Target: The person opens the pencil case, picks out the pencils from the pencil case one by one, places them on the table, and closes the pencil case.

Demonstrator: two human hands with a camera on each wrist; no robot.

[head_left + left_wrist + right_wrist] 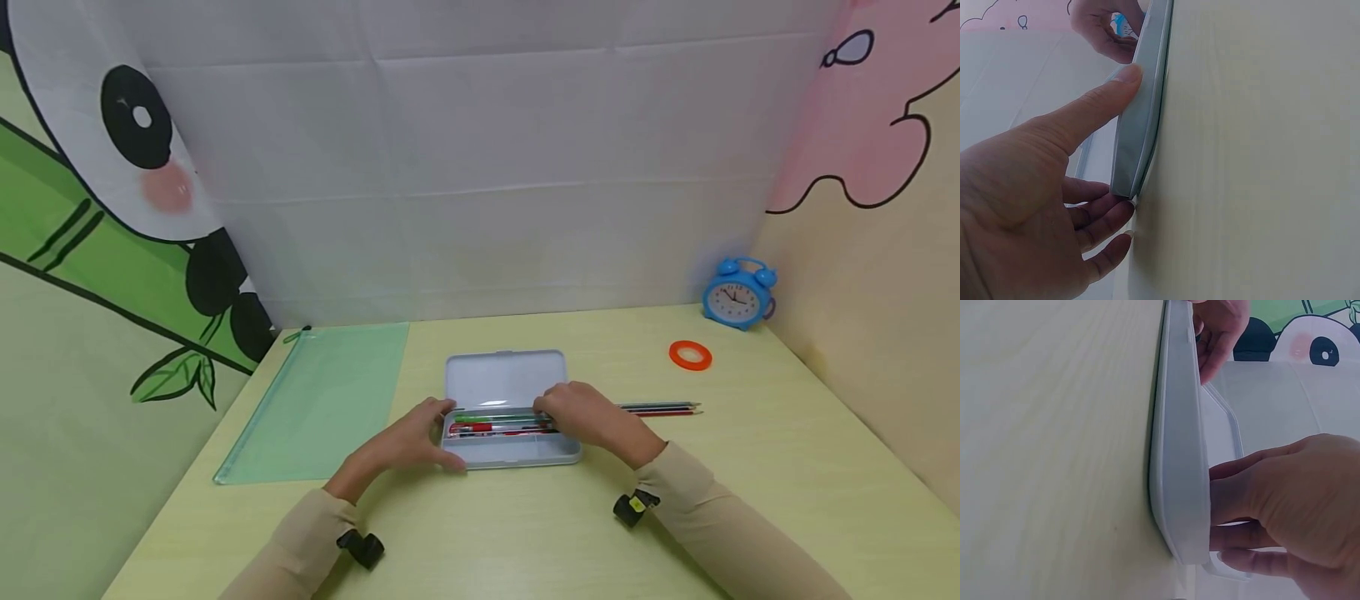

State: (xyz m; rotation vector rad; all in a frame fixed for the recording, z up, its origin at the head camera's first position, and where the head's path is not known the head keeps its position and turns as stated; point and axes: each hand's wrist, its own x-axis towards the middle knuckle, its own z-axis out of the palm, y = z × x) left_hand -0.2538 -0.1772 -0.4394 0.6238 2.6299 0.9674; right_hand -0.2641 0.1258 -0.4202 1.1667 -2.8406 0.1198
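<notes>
A white pencil case lies on the table with its lid up at the back. Several pens, with green, red and white parts, lie lengthwise inside it. My left hand holds the case's left end, thumb on the front wall and fingers round the end, as the left wrist view shows. At the right end, my right hand reaches over the wall with curled fingers at the pens' ends. In the right wrist view its fingertips are hidden behind the case wall.
Several sharpened pencils lie right of the case, partly behind the right hand. A green zip folder lies on the left. An orange ring, like a tape roll, and a blue alarm clock are at the back right.
</notes>
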